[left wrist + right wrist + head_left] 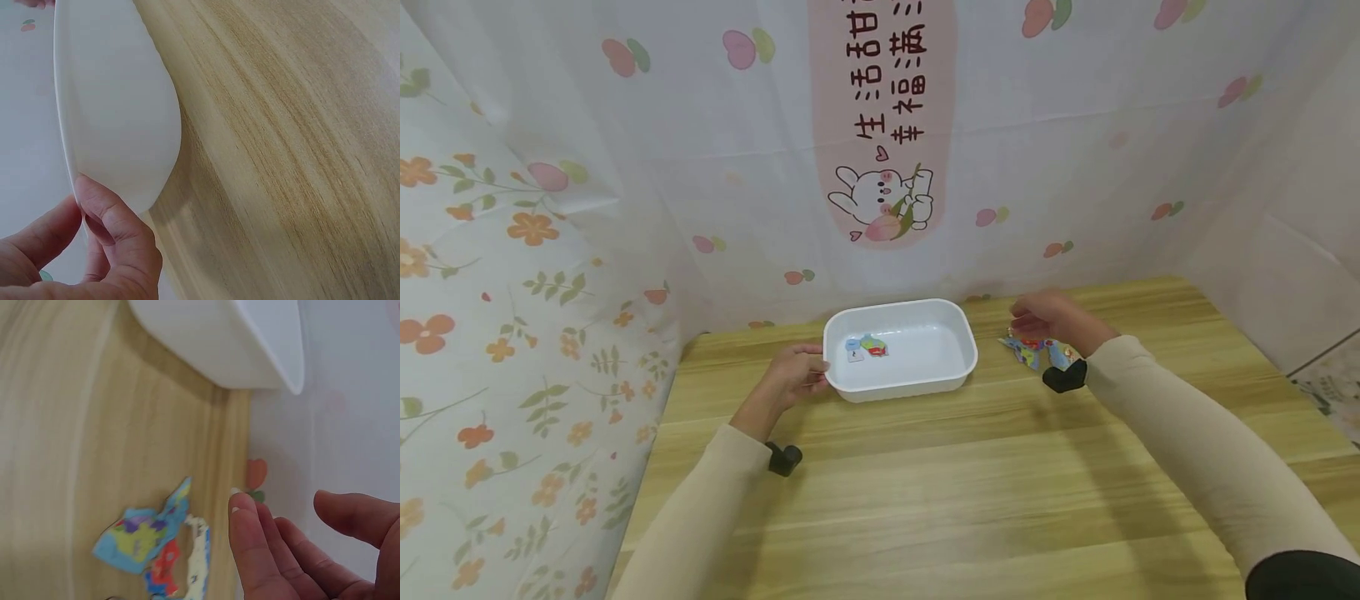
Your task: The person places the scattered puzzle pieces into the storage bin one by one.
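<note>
A white plastic tray (901,385) sits near the back of the wooden table, with a few small colourful flat pieces (874,345) inside at its left. My left hand (792,375) pinches the tray's left rim between thumb and fingers, plainly seen in the left wrist view. To the right of the tray lie several map-like puzzle pieces (139,537), blue, yellow-green and red. My right hand (1054,318) hovers over them, thumb and fingers apart with nothing between them. In the head view it hides part of these pieces.
Behind the tray a white printed curtain (760,208) hangs at the table's back edge, and another flowered curtain (535,350) hangs on the left. The wooden tabletop (925,500) stretches out in front of the tray. Black wrist mounts (1064,377) stick out below both wrists.
</note>
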Demonstrator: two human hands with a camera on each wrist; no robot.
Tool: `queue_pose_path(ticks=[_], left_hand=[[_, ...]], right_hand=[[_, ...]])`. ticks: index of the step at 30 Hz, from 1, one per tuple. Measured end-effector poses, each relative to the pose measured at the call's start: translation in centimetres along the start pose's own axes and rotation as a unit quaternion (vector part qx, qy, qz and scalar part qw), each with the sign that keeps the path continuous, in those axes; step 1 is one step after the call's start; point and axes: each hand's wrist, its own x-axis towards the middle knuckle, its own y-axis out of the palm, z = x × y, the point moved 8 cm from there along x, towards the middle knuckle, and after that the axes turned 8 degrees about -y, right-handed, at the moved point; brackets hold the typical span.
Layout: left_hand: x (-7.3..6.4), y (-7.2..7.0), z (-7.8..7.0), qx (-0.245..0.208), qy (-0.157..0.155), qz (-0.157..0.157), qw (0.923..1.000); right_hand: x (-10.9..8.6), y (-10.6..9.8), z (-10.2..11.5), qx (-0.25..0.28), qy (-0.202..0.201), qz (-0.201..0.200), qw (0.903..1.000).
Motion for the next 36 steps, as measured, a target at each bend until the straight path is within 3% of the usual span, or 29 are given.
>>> queue_pose_path(ticks=[13, 23, 36], left_hand=[[-0.2, 0.0, 0.0, 0.001, -0.005, -0.002, 1.0000], [-0.3, 0.0, -0.1, 0.000, -0.002, -0.005, 1.0000], [-0.1, 0.0, 0.0, -0.001, 0.000, -0.002, 1.0000]], right_hand=[[-1.1, -1.6, -3.6, 0.008, 0.030, 0.005, 0.9995], [-1.4, -2.5, -4.3, -0.081, 0.036, -0.023, 0.9958], [-1.2, -2.7, -5.1, -0.130, 0.026, -0.043, 0.9902]])
